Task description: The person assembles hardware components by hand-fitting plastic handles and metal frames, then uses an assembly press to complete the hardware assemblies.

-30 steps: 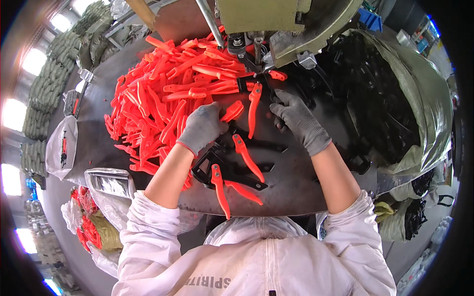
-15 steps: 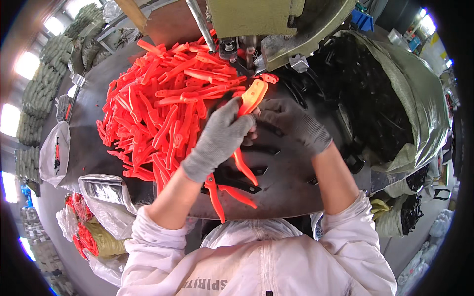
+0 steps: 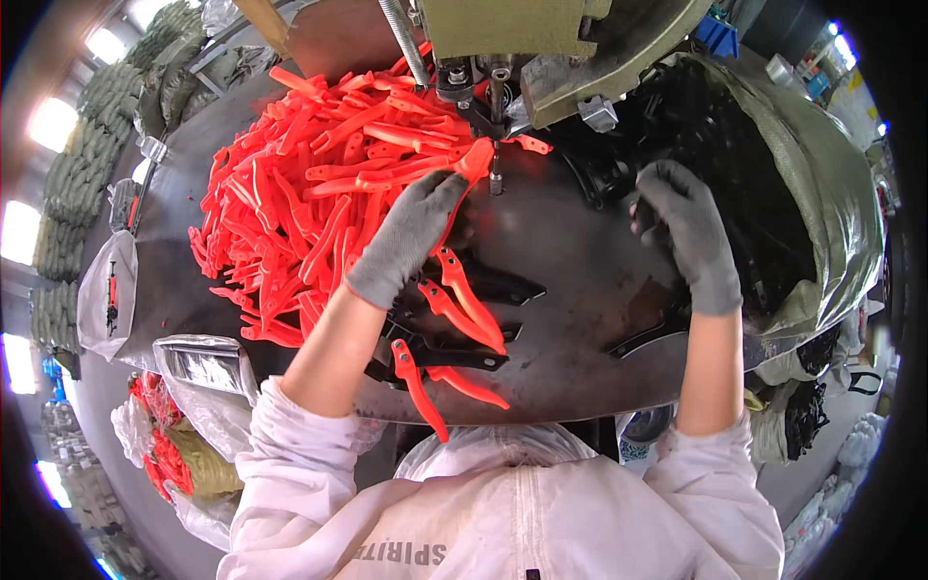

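Note:
My gloved left hand is closed on a red handle, a plastic tool grip. The rounded end of this handle is beside the metal rod of a green press. A short metal pin stands just below the rod. My right hand, also gloved, is over the right side of the table with its fingers curled. What those fingers hold, if anything, is hidden. Close to my left forearm lie several red handles joined to black blades.
A large heap of red handles covers the table's left side. To the right, a pale sack spills dark parts. One loose red handle lies behind the pin. A black blade rests near the front edge.
My right hand has moved away from the handle, to the right. My left hand has carried the handle slightly left and toward the press rod. More red handles now show beside my left forearm.

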`<state>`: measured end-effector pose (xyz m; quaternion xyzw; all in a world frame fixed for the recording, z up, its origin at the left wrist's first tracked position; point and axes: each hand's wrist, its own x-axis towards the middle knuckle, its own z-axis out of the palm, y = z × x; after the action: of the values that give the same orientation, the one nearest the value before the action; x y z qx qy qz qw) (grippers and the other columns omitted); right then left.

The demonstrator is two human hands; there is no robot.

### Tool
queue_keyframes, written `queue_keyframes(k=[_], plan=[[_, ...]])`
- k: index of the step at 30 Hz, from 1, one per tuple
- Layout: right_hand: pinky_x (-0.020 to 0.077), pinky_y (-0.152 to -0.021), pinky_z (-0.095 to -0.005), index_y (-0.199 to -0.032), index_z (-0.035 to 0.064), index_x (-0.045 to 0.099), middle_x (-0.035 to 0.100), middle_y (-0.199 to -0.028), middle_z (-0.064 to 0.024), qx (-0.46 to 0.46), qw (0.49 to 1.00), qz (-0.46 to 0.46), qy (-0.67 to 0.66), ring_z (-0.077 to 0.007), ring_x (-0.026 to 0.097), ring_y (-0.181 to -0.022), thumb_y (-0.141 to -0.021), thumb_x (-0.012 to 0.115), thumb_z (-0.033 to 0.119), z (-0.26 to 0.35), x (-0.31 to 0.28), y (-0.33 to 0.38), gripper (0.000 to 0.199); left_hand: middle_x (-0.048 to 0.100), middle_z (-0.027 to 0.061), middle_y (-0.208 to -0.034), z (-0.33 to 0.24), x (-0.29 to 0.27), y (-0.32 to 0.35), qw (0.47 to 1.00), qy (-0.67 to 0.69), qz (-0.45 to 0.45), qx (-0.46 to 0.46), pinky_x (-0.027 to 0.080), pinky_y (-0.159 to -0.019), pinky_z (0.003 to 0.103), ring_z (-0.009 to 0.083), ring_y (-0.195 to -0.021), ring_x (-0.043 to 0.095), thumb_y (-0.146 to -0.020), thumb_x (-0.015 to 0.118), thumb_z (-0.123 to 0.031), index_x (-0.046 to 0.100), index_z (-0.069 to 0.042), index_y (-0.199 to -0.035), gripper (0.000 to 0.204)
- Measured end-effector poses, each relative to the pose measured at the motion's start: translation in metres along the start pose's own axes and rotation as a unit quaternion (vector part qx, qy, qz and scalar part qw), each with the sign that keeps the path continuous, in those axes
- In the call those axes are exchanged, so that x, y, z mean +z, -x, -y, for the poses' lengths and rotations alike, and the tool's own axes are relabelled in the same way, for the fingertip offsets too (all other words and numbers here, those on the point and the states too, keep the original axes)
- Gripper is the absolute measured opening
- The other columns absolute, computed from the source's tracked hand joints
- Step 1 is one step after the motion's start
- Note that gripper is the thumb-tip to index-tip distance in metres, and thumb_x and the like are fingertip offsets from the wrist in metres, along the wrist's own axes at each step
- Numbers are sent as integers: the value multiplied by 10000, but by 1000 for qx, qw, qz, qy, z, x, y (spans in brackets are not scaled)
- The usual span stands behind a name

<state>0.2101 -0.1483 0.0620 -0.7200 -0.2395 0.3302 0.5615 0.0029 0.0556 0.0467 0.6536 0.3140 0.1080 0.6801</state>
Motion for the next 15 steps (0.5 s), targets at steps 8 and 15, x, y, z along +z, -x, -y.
queue_keyframes(k=[8, 15], plan=[[474, -569, -253, -1341, -3, 408, 576, -862, -103, 3, 984, 97, -151, -123, 562, -634, -851, 510, 56, 1, 55, -14, 504, 614, 57, -835, 0, 0, -35, 997, 14, 62, -40, 501, -645, 265, 138, -712, 608, -963, 489, -323, 578, 6, -1070, 357], [468, -568, -233, -1335, -1, 434, 575, -858, -65, -40, 988, 141, -42, -100, 547, -675, -849, 518, 26, -10, 87, -32, 494, 617, 56, -824, -9, 2, -32, 993, -105, 55, -15, 521, -622, 279, 131, -699, 616, -945, 535, -284, 561, 31, -1123, 363]])
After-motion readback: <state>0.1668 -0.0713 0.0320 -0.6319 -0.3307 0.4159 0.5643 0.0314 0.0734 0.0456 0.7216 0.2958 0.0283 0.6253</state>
